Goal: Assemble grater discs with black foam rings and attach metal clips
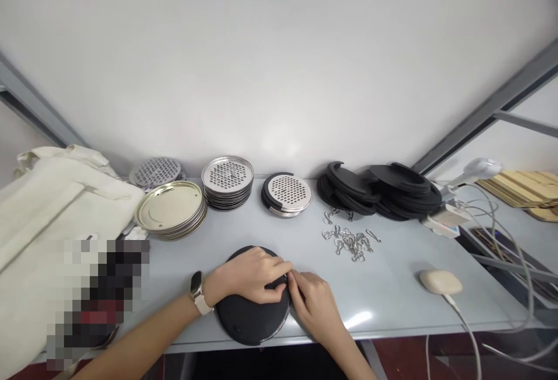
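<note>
A round black disc with a thin metallic rim showing along its lower right lies at the table's front edge. My left hand, with a watch on the wrist, reaches over its top, fingers bent and closed at its right edge. Beside it, my right hand pinches at the same edge, its fingertips meeting those of the left. Whatever lies between the right fingertips is hidden. Behind and to the right is a loose pile of small metal wire clips.
Along the wall stand gold-coloured round plates, perforated metal discs, a perforated disc stack with a black rim piece, and black plastic parts. A cream bag fills the left. A corded beige device lies right.
</note>
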Motion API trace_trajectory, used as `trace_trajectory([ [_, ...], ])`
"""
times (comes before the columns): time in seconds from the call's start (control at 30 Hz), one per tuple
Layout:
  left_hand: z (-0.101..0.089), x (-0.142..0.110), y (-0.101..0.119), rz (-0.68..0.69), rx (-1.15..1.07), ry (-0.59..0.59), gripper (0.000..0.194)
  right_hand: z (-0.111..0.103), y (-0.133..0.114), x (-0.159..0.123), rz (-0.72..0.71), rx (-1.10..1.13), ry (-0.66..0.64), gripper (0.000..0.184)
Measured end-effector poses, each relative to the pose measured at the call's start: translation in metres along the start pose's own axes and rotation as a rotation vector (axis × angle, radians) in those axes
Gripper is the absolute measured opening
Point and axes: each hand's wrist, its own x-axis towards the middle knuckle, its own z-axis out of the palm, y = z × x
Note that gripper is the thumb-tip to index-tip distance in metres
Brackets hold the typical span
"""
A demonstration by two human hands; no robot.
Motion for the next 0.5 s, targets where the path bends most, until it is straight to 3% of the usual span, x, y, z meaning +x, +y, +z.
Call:
trace_trajectory([
  [0.5,0.0016,-0.0056,0.0020,0.029,0.062,0.049,0.011,0.0038,0.0028,-0.0061,-0.098,-0.073,0.083,0.030],
])
